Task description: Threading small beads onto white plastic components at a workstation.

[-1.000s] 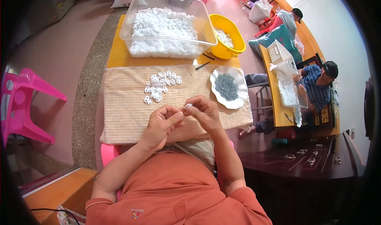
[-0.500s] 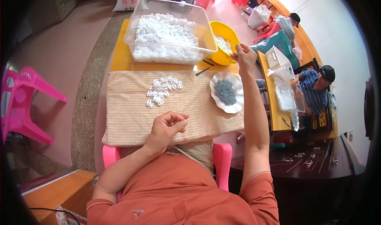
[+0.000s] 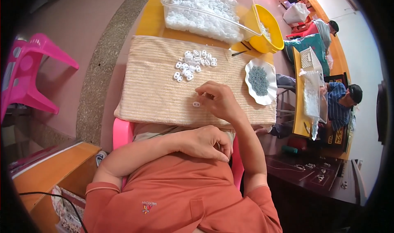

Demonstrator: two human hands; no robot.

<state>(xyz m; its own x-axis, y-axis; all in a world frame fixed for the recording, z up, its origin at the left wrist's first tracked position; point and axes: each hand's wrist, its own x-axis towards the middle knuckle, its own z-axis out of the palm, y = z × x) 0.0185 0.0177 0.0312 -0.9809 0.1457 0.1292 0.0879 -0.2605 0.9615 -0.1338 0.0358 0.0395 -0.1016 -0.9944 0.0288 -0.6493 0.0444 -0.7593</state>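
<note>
Holding the right hand low over a beige striped towel, near the front edge of the table, and curling its fingers just beside a white piece; being unable to tell contact from a narrow gap, or a grip from bare fingers. Resting the left hand by the shirt front, beyond the front edge of the table, bending its fingers downward and hiding its palm; being unable to tell there, too, a hold from an idle curl. Holding both hands apart from each other.

Seeing the white piece lying flat on the towel, nearer the front edge than the back and about midway between the left and right edges. Running its long axis from left to right, roughly along the front edge, pointing one rounded end toward the left edge and the other toward the right hand. Looking plain white and oval, showing two small dark holes side by side along its length.

Seeing farther from the front edge a loose cluster of like pieces facing various ways; toward the right edge, a wavy-rimmed white plate carrying tiny grey-blue bits; farther back, a clear bin holding many white pieces and, beside it, a yellow bowl. Noticing also a slim dark tool lying by the towel's back edge.
</note>
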